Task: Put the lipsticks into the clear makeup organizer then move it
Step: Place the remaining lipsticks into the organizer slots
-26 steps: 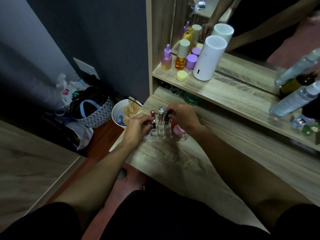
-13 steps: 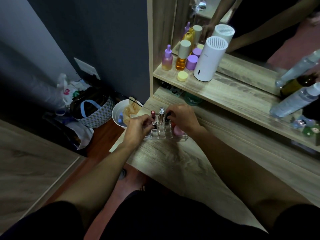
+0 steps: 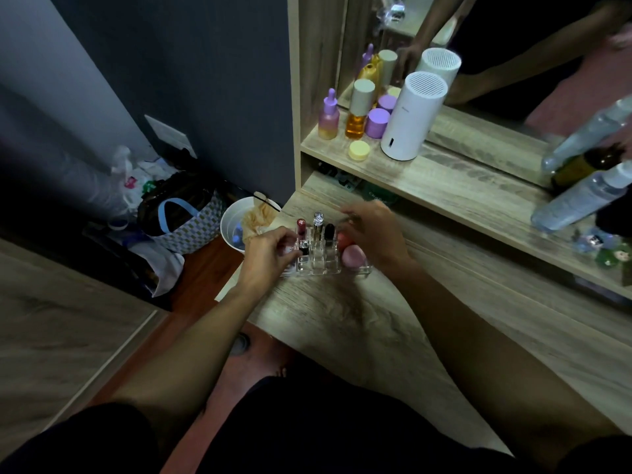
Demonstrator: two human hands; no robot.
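The clear makeup organizer [image 3: 321,266] stands on the wooden desk [image 3: 359,323] near its left end. In its back row stand a red lipstick [image 3: 301,226], a silver-capped one [image 3: 318,223] and a black one [image 3: 329,231]. A dark lipstick [image 3: 303,248] stands in a front slot, with the fingertips of my left hand [image 3: 268,254] pinched on it. Pink and red makeup sponges [image 3: 352,254] lie at the organizer's right side. My right hand [image 3: 372,234] hovers above them, fingers spread and holding nothing.
A shelf [image 3: 444,186] above the desk carries a white cylinder [image 3: 412,118], purple and amber bottles [image 3: 355,114] and clear spray bottles [image 3: 581,196]. A mirror stands behind. On the floor to the left are a white bin [image 3: 236,224] and a woven bag [image 3: 184,220].
My right hand has let go of the black lipstick and lifted off to the right, fingers opening. My left hand stays at the front-left slot.
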